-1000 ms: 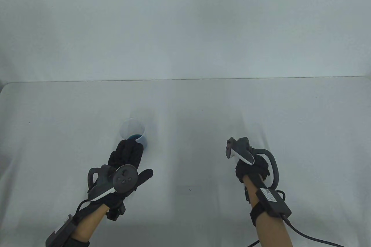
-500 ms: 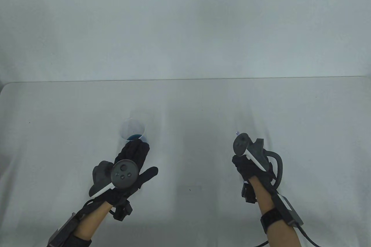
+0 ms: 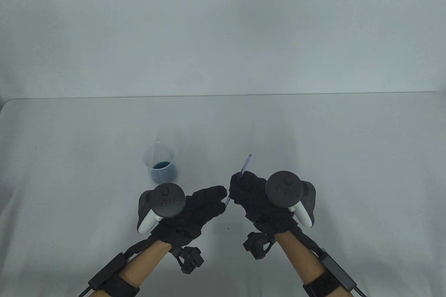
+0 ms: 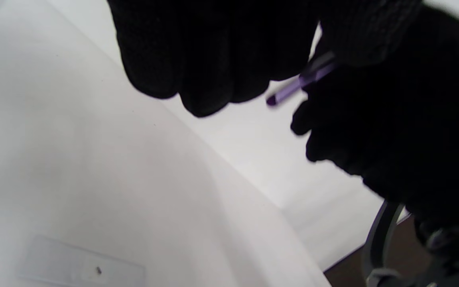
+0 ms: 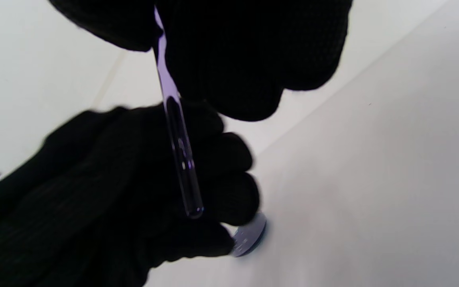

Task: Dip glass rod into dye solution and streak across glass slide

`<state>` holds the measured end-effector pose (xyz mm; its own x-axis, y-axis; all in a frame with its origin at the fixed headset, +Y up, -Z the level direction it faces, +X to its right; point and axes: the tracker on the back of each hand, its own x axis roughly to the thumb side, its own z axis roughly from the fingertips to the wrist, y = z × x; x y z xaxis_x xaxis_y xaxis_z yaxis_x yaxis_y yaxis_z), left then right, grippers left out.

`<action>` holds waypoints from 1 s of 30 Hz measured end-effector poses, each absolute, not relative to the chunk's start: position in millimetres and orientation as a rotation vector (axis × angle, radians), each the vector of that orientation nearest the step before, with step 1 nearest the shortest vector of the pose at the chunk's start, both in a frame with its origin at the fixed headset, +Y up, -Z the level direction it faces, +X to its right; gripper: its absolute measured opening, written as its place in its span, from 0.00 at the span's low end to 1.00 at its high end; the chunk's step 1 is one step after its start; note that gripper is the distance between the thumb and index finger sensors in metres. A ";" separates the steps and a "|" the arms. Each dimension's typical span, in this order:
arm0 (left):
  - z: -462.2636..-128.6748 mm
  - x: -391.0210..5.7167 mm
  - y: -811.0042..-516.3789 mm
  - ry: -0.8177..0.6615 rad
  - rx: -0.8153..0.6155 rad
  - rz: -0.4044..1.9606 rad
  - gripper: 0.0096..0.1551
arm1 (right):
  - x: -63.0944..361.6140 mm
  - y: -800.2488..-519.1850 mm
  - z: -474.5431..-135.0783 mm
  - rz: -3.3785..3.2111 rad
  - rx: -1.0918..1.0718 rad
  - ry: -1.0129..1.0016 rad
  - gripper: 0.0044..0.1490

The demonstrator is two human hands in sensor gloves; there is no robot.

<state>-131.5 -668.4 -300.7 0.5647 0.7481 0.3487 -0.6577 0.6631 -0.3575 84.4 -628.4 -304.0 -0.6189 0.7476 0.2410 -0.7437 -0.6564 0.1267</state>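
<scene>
While the right hand grasps the glass rod in a clenched grip, the rod slants up toward 1 o'clock, its far end clear of the fingers. Its near end pokes out beside the left hand, whose fingertips curl loosely next to it; I cannot tell whether they touch it. At 10 o'clock from the hands stands the beaker of blue dye. On the surface at 6 o'clock, between the wrists, lies the glass slide.
</scene>
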 end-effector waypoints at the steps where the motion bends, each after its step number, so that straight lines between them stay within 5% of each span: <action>1: -299.4 -130.0 -668.5 -0.489 -0.188 0.829 0.31 | 82.9 -629.0 -303.1 2.269 0.347 0.015 0.31; 19: -294.6 -141.3 -651.7 -0.483 0.014 0.678 0.25 | 82.4 -632.4 -299.3 2.284 0.381 0.032 0.37; 30: -316.2 -236.7 -588.1 -0.224 0.279 0.339 0.25 | 106.7 -638.8 -290.7 2.775 0.443 -0.068 0.53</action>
<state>-236.7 -588.1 -316.2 0.9190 0.2948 0.2617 -0.3562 0.9055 0.2305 106.7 -638.8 -290.7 -0.8974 0.3136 0.3103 -0.3284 -0.9445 0.0049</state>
